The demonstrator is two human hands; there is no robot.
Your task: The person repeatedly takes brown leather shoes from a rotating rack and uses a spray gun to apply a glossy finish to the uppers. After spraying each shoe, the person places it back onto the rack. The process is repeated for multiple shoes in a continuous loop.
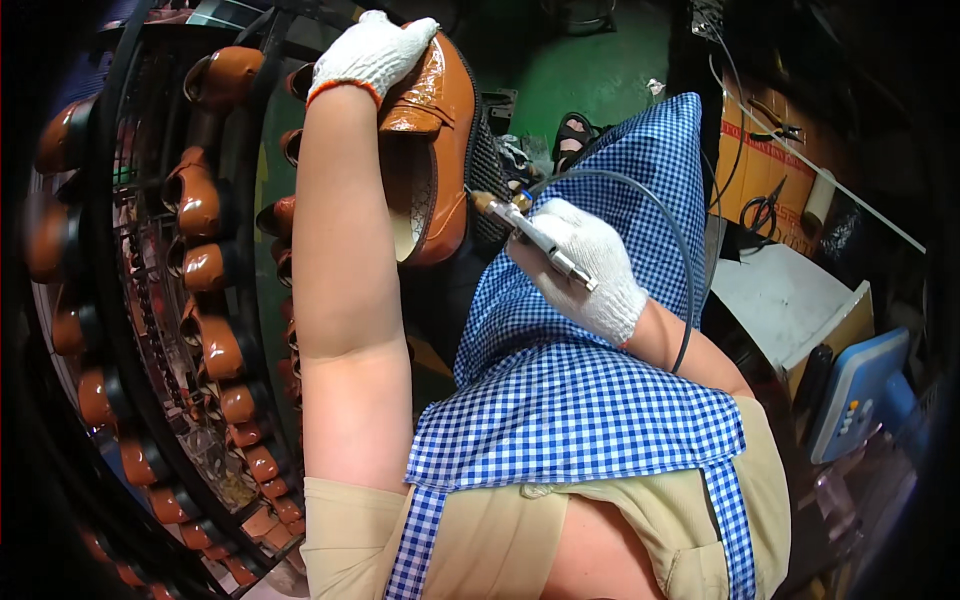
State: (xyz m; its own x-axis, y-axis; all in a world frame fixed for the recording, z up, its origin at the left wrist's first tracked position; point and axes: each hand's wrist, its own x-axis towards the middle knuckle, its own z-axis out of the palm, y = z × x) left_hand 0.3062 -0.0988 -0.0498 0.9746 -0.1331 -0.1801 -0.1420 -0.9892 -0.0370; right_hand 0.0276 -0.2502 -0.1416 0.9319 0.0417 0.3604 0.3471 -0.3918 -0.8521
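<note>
A white knitted glove with an orange cuff covers my left hand [372, 58]. It is closed over the toe of a glossy brown leather shoe [455, 150], whose opening and pale insole face me. My right hand [590, 262], also in a white glove, grips a small silver spray gun [545, 245] with a brass nozzle. The nozzle points at the shoe's side near the heel, touching it or just short of it; I cannot tell which. A grey hose [655, 195] curves from the gun round my right forearm. No spray is visible.
On the left, a dark metal rack [275, 330] carries rows of brown shoes [205, 265]. To the right are a cardboard box [775, 165] with black-handled scissors [765, 210] and pliers [775, 125], a pale board [770, 300] and a blue-and-grey device [860, 395]. A blue checked apron [580, 410] covers my lap.
</note>
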